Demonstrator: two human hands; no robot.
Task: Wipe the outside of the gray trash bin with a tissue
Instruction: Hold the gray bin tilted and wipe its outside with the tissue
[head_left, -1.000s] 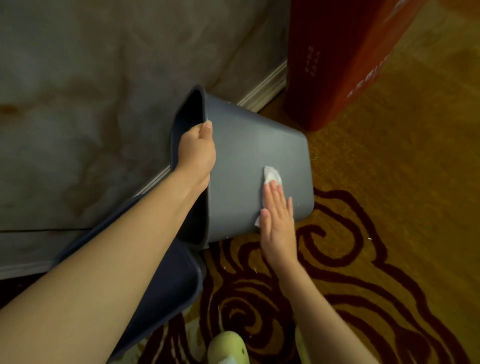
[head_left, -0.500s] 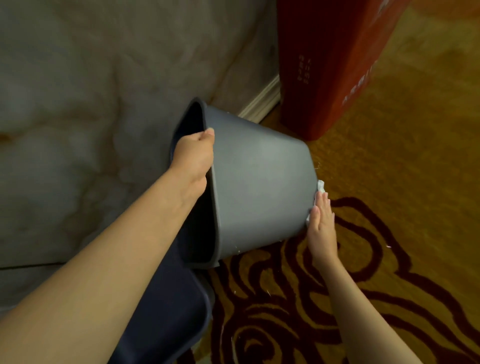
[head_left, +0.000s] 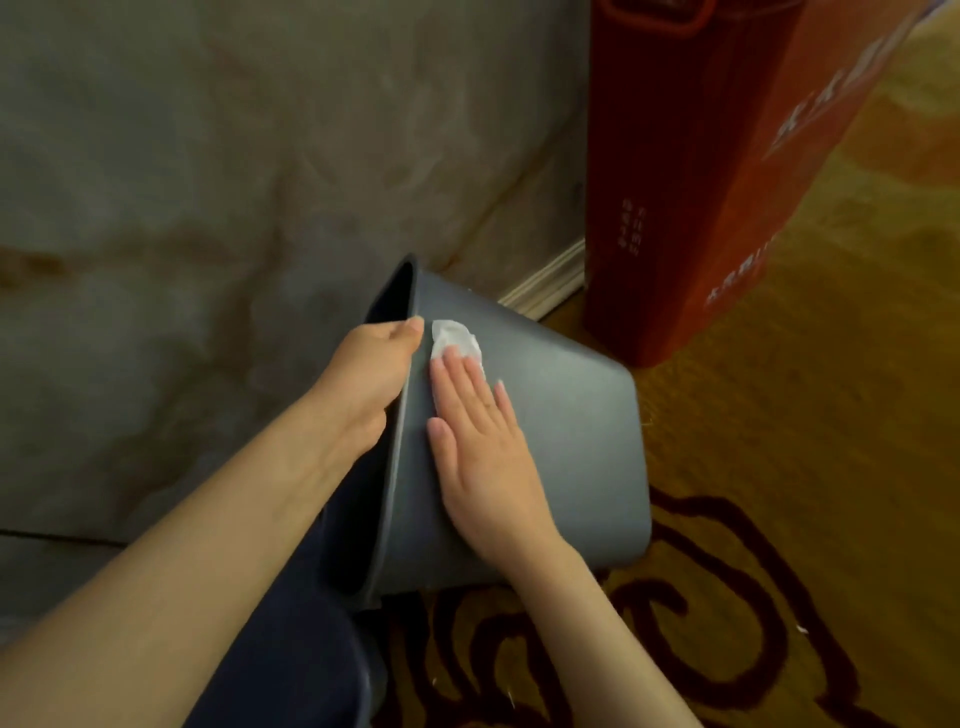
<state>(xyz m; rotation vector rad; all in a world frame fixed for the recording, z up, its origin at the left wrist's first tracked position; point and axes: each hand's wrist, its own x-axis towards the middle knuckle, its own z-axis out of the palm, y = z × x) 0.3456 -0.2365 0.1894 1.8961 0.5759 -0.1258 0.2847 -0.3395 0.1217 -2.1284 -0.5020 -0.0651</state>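
Note:
The gray trash bin is tipped on its side above the carpet, mouth toward me and to the left. My left hand grips its upper rim, thumb outside and fingers hidden inside. My right hand lies flat on the bin's outer wall close to the rim, pressing a white tissue under its fingertips. Part of the tissue sticks out beyond the fingers, right beside my left thumb.
A tall red box stands against the wall just behind the bin's base. A marbled wall with a skirting board runs along the left. A second dark bin sits below my left forearm. Patterned carpet covers the floor.
My right hand slid the tissue from the bin's base edge on the right up across the outer wall to the rim. The bin stays held by my left hand, tilted a little more.

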